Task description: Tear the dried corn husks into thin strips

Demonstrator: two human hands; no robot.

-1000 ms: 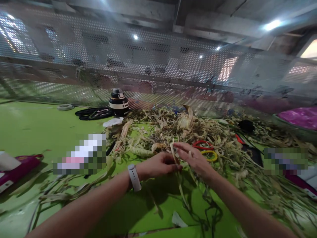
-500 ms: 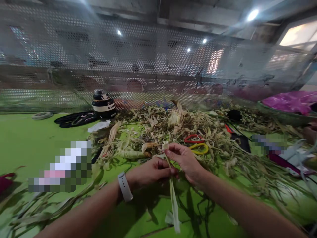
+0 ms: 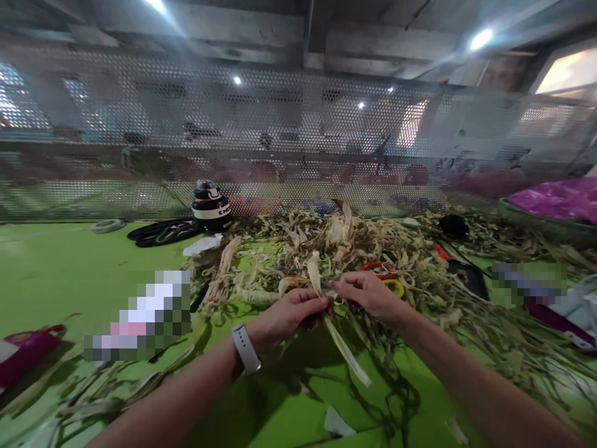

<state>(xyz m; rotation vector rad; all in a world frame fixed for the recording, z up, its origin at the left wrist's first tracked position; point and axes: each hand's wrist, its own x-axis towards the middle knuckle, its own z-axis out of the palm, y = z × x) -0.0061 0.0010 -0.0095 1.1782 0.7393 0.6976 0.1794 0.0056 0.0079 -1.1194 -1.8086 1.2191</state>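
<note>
My left hand, with a white band on its wrist, pinches a pale strip of dried corn husk. The strip's wider end stands up above the fingers and its long tail slants down to the right. Close beside it, my right hand has thumb and fingers pinched together near the strip; whatever lies between those fingertips is too small to make out. Just beyond the right hand lie a red loop handle and a yellow loop handle, partly covered by the hand. A curled brownish husk rests behind the left hand.
Heaped dried husks spread over the green table. A black bottle stands at the back left, near a perforated metal screen. On the right sits a green basin with pink plastic. Blurred-out items flank both arms.
My right hand has moved slightly right, off the strip's upper end. The strip has turned in my left hand, its tail swinging to the right. The whole view has shifted a little.
</note>
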